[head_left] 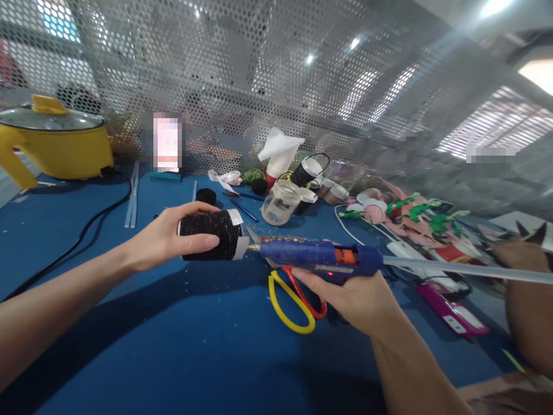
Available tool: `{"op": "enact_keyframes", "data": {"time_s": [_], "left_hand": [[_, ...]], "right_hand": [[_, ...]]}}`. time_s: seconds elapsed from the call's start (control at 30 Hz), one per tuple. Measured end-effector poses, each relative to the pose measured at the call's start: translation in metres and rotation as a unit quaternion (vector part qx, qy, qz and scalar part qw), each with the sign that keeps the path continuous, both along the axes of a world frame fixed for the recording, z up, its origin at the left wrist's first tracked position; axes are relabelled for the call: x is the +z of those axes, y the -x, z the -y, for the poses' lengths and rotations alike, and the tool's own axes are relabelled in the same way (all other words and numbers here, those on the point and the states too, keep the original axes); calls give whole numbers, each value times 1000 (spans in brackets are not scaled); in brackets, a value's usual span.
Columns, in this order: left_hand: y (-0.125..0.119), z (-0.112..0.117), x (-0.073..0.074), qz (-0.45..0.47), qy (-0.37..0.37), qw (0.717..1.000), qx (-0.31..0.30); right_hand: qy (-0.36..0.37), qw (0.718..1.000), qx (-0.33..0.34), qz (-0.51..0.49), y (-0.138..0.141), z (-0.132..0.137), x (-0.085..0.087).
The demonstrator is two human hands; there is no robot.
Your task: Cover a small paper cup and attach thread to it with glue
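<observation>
My left hand (pixel 179 233) is wrapped round a black yarn-covered cup (pixel 227 230) lying on its side in the air, with white tabs standing out at its right end. In my right hand (pixel 349 294) is a blue hot glue gun (pixel 298 252), a long clear glue stick (pixel 466 270) reaching out of its back. The gun's nozzle points left and is close to the white tabs; whether it touches them I cannot tell. Beneath the gun lie scissors (pixel 291 311) with one yellow and one red handle, their blades partly hidden.
At the back left stands a yellow electric pot (pixel 73 147), its black cord running along the table. A clear jar (pixel 280 202), cups and yarn sit at the back middle. Craft pieces (pixel 401 213) crowd the right, near a purple device (pixel 453 311) and another person's arm (pixel 529 300).
</observation>
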State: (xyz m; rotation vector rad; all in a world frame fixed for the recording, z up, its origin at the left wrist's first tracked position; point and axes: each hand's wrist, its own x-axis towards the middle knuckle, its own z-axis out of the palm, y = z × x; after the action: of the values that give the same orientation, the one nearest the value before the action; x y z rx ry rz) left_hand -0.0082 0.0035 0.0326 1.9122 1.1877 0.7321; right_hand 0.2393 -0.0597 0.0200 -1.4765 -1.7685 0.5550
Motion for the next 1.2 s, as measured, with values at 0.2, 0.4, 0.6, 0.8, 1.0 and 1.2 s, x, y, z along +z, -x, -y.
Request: {"op": "enact_keyframes", "data": {"time_s": [0.2, 0.4, 0.6, 0.8, 1.0, 1.2], "left_hand": [[2, -2, -2, 9, -13, 1000, -2], [5, -3, -1, 5, -61, 998, -23], [7, -4, -2, -7, -53, 998, -31], [5, -4, -6, 8, -16, 999, -48], [4, -2, -6, -3, 6, 996, -91], [4, -4, -6, -12, 18, 995, -94]], "right_hand": [[7, 999, 32, 14, 2, -1, 5], [12, 996, 64, 62, 1, -1, 8], [23, 997, 64, 43, 2, 2, 10], [-9, 999, 44, 29, 2, 3, 7], [-28, 998, 42, 30, 1, 2, 5], [-13, 998, 47, 36, 0, 3, 3]]}}
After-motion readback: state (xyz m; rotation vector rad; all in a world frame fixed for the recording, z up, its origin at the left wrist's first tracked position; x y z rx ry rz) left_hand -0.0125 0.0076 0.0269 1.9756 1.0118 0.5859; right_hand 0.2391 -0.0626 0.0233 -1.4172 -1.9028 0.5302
